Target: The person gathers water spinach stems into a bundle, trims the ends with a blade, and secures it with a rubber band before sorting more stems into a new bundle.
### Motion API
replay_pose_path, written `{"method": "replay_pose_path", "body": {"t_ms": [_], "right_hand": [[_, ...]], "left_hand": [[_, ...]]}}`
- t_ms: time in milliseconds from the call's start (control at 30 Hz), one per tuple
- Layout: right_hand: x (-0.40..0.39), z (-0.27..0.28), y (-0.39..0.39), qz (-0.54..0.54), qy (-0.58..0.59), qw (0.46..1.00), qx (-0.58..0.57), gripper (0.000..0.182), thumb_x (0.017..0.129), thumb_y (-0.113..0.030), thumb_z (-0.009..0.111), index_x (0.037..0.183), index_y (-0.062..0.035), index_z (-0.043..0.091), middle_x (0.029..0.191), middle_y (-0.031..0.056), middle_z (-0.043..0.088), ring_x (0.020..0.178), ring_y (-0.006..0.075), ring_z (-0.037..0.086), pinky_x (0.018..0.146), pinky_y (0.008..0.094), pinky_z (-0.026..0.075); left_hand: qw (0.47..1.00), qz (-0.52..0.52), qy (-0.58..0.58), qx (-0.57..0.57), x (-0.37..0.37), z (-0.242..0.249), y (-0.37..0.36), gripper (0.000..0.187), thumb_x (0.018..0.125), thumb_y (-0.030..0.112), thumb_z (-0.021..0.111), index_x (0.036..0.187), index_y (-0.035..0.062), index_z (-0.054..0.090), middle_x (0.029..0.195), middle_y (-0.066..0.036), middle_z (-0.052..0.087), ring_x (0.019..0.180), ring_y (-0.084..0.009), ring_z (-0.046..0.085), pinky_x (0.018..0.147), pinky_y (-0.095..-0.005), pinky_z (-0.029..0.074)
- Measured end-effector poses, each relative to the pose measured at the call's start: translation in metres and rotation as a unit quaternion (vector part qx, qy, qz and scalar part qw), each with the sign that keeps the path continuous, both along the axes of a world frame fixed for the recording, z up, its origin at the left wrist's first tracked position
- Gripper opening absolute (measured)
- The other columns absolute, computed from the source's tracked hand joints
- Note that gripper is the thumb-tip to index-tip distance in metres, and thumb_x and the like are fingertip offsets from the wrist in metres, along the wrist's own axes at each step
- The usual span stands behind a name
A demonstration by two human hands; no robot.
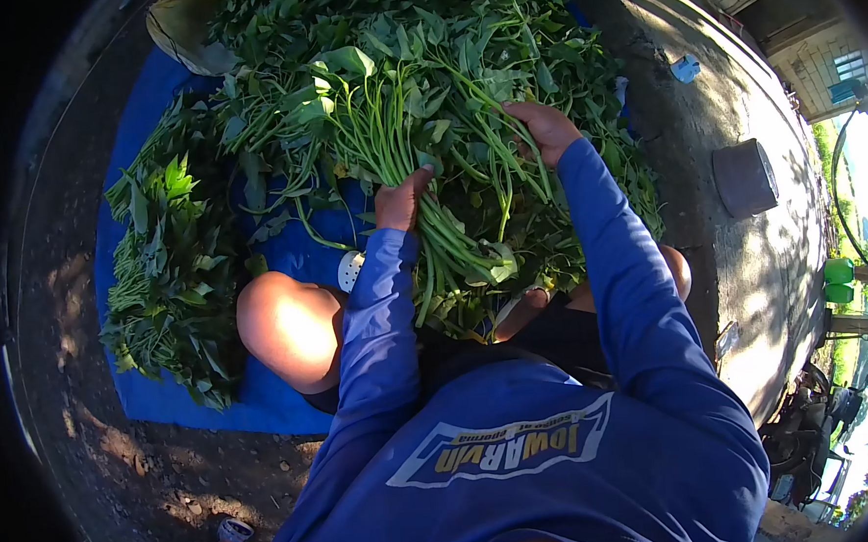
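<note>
My left hand (399,206) is closed around a thick bunch of long-stemmed leafy greens (377,127), which look like water spinach. The leaves of the bunch point away from me, and its pale cut stem ends (458,255) hang toward my lap. To the right, my right hand (547,133) is closed on a few more stems (489,106), with its fingers partly hidden. Both hands are over a large loose heap of the same greens (591,91), spread in front of me and between my knees.
A blue tarp (166,408) lies under the greens. On its left side rests a row of neatly laid bundles (174,275). A pale sack-like thing (178,34) is at the far left. On the concrete at right stands a dark round container (743,178), with a light blue item (684,68) farther off.
</note>
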State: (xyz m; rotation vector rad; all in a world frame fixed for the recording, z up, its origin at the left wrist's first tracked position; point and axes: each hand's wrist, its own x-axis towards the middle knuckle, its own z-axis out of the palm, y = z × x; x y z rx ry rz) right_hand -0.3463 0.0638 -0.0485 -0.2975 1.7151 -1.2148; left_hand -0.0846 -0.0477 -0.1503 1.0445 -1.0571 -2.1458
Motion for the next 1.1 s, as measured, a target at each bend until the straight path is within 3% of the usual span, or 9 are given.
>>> {"method": "replay_pose_path", "body": {"t_ms": [133, 233, 367, 500, 667, 800, 900, 967, 1100], "right_hand": [[0.021, 0.020, -0.001, -0.092, -0.005, 0.975, -0.204, 0.024, 0.102, -0.016, 0.067, 0.120, -0.0009, 0.071, 0.100, 0.0008, 0.067, 0.092, 0.0120, 0.062, 0.088, 0.0289, 0.050], [0.036, 0.030, 0.006, -0.110, 0.193, 0.949, -0.225, 0.035, 0.097, -0.015, 0.071, 0.127, 0.0030, 0.071, 0.108, 0.0032, 0.072, 0.098, 0.0098, 0.063, 0.088, 0.0286, 0.051], [0.080, 0.047, 0.007, -0.092, 0.349, 0.929, -0.084, 0.031, 0.098, -0.018, 0.070, 0.126, -0.0029, 0.074, 0.104, 0.0029, 0.072, 0.091, 0.0081, 0.062, 0.083, 0.0278, 0.052], [0.112, -0.027, 0.009, -0.008, 0.469, 0.882, -0.044, 0.033, 0.096, -0.022, 0.070, 0.122, -0.0017, 0.074, 0.095, 0.0154, 0.076, 0.091, 0.0286, 0.074, 0.087, 0.0377, 0.057], [0.160, -0.085, 0.014, 0.029, 0.346, 0.938, -0.019, 0.031, 0.094, -0.023, 0.071, 0.117, -0.0016, 0.076, 0.103, 0.0199, 0.077, 0.097, 0.0341, 0.074, 0.090, 0.0405, 0.056], [0.176, -0.096, 0.014, 0.040, 0.320, 0.946, -0.039, 0.028, 0.092, -0.022, 0.072, 0.109, -0.0008, 0.077, 0.103, 0.0185, 0.076, 0.096, 0.0333, 0.074, 0.088, 0.0408, 0.056], [0.172, -0.091, 0.013, 0.085, 0.362, 0.926, -0.061, 0.024, 0.090, -0.020, 0.072, 0.105, -0.0026, 0.077, 0.102, 0.0200, 0.075, 0.096, 0.0374, 0.072, 0.088, 0.0427, 0.056], [0.139, -0.078, 0.008, 0.034, 0.362, 0.929, -0.064, 0.023, 0.090, -0.020, 0.070, 0.105, -0.0036, 0.077, 0.103, 0.0209, 0.074, 0.099, 0.0397, 0.071, 0.089, 0.0449, 0.056], [0.055, -0.092, -0.005, 0.008, 0.582, 0.808, 0.093, 0.028, 0.091, -0.025, 0.070, 0.111, -0.0062, 0.077, 0.110, 0.0217, 0.074, 0.106, 0.0395, 0.069, 0.095, 0.0470, 0.055]], "left_hand": [[0.998, -0.040, -0.010, 0.045, 0.003, -0.009, 0.003, 0.036, 0.085, 0.031, 0.086, 0.100, 0.0003, 0.073, 0.076, -0.006, 0.065, 0.065, -0.0213, 0.070, 0.061, -0.0375, 0.058], [0.997, -0.038, -0.019, 0.059, 0.004, -0.008, 0.007, 0.039, 0.084, 0.032, 0.087, 0.100, -0.0002, 0.073, 0.078, -0.007, 0.066, 0.067, -0.0219, 0.070, 0.062, -0.0381, 0.058], [0.997, -0.030, -0.008, 0.074, -0.003, -0.025, 0.010, 0.040, 0.082, 0.035, 0.089, 0.098, 0.0016, 0.073, 0.078, -0.006, 0.066, 0.068, -0.0213, 0.070, 0.062, -0.0384, 0.058], [0.993, -0.027, -0.005, 0.113, -0.004, -0.024, 0.020, 0.043, 0.087, 0.044, 0.086, 0.098, 0.0053, 0.071, 0.079, -0.006, 0.068, 0.068, -0.0197, 0.069, 0.063, -0.0379, 0.058], [0.965, -0.015, 0.103, 0.242, -0.006, -0.035, 0.031, 0.040, 0.088, 0.038, 0.087, 0.107, 0.0060, 0.071, 0.094, -0.007, 0.072, 0.080, -0.0196, 0.070, 0.074, -0.0354, 0.058], [0.978, 0.077, 0.109, 0.163, -0.013, -0.048, 0.041, 0.040, 0.084, 0.028, 0.089, 0.107, 0.0019, 0.071, 0.098, -0.009, 0.072, 0.079, -0.0191, 0.068, 0.070, -0.0359, 0.056], [0.987, 0.110, -0.058, 0.100, -0.008, -0.084, 0.028, 0.037, 0.081, 0.025, 0.087, 0.103, -0.0009, 0.073, 0.094, -0.011, 0.075, 0.076, -0.0188, 0.070, 0.069, -0.0333, 0.056], [0.982, 0.166, -0.091, 0.017, 0.001, -0.048, 0.017, 0.037, 0.077, 0.016, 0.086, 0.106, -0.0027, 0.072, 0.097, -0.012, 0.075, 0.077, -0.0183, 0.070, 0.069, -0.0331, 0.056], [0.982, 0.189, -0.013, -0.006, 0.012, -0.008, -0.002, 0.033, 0.079, 0.012, 0.086, 0.105, -0.0009, 0.071, 0.093, -0.010, 0.073, 0.073, -0.0196, 0.069, 0.063, -0.0355, 0.057]]}}
